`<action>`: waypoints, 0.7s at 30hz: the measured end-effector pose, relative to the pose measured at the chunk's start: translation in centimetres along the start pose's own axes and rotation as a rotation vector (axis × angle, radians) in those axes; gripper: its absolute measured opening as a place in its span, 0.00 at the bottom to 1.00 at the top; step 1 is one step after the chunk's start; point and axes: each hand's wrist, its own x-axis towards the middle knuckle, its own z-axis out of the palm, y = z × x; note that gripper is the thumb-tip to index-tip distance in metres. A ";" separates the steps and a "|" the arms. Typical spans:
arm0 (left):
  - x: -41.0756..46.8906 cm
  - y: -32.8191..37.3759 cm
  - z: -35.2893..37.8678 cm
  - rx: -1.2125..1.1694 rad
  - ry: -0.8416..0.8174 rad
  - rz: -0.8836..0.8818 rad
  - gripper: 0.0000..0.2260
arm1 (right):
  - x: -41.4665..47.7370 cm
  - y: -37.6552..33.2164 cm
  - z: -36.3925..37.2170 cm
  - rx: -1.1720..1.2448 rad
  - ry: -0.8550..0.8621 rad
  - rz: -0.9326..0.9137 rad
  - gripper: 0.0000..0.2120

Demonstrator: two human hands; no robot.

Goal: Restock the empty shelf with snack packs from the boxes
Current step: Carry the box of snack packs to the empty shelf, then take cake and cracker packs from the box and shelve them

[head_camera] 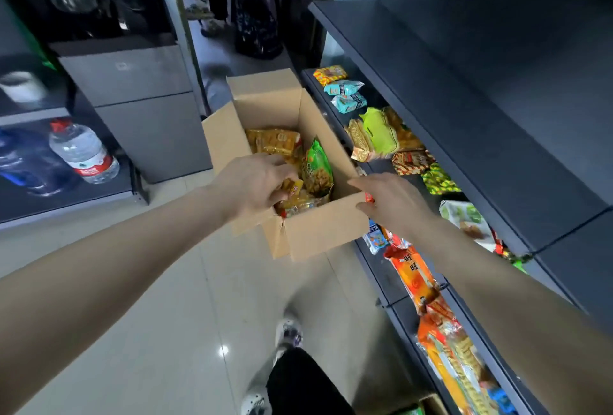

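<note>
An open cardboard box (318,235) stands on the floor beside the dark shelf unit. Inside lie yellow snack packs (273,142) and an upright green pack (317,166). My left hand (255,182) reaches into the box, its fingers curled round a small yellow pack (293,186). My right hand (391,202) hovers over the box's near right corner with fingers relaxed and holds nothing. The upper shelf (431,89) on the right is bare. The lower shelf (378,258) holds several colourful snack packs in a row.
A large water bottle (83,152) lies on a low platform at the left, next to a grey cabinet (146,109). Bags and a chair stand at the back. My legs and shoes (288,331) are on the tiled floor below the box.
</note>
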 end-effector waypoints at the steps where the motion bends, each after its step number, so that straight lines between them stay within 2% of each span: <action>1: 1.5 -1.9 0.4 -0.003 -0.006 0.006 0.19 | 2.1 0.2 0.5 0.008 0.000 0.004 0.23; 8: 13.3 -14.5 3.2 -0.005 -0.084 0.036 0.18 | 17.7 2.2 3.6 0.128 -0.010 0.095 0.22; 13: 21.7 -23.6 5.9 -0.024 -0.157 0.041 0.18 | 28.4 3.1 6.5 0.155 -0.082 0.121 0.19; 17: 27.8 -31.3 8.8 -0.015 -0.221 0.046 0.18 | 36.6 3.0 9.8 0.195 -0.110 0.212 0.22; 21: 33.6 -38.8 12.4 0.011 -0.296 0.148 0.21 | 44.2 2.8 13.7 0.216 -0.233 0.357 0.22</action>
